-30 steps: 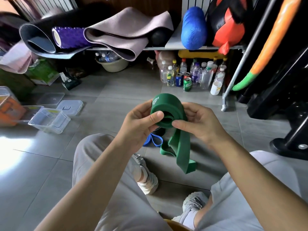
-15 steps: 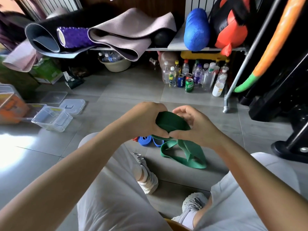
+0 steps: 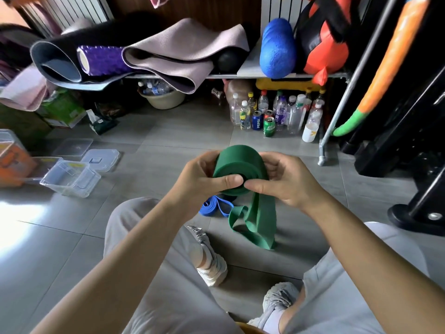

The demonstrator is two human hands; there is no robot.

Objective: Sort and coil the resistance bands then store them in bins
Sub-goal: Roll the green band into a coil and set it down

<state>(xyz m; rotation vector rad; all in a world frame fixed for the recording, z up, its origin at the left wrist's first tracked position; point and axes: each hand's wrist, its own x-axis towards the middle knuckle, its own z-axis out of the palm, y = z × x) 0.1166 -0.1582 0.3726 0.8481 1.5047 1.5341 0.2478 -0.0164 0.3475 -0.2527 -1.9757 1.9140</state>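
Head view: at the centre of the frame both hands hold a green resistance band (image 3: 237,165), wound into a thick coil, above the tiled floor (image 3: 168,141). The left hand (image 3: 199,179) takes the coil's left side, its grip curled round the roll with the thumb pressed on the near face. The right hand (image 3: 286,182) takes the right side, its grip likewise curled, and its thumb tip meets the left thumb at the coil's centre hole. The band's uncoiled tail (image 3: 260,220) hangs from under the coil, just below centre, and reaches the floor.

Left of that tail, below the hands, a blue band (image 3: 214,208) lies on the floor in a flat loop. At middle left a clear plastic bin (image 3: 72,179) stands open on the floor, with two clear lids (image 3: 101,157) just behind it. A bin with orange contents (image 3: 12,162) is cut off by the left edge.

Across the top, a shelf (image 3: 265,75) carries rolled mats (image 3: 183,51), a purple roller (image 3: 103,60) and a blue roller (image 3: 277,49). Bottles and cans (image 3: 279,112) stand on the floor beneath it, upper right of centre.
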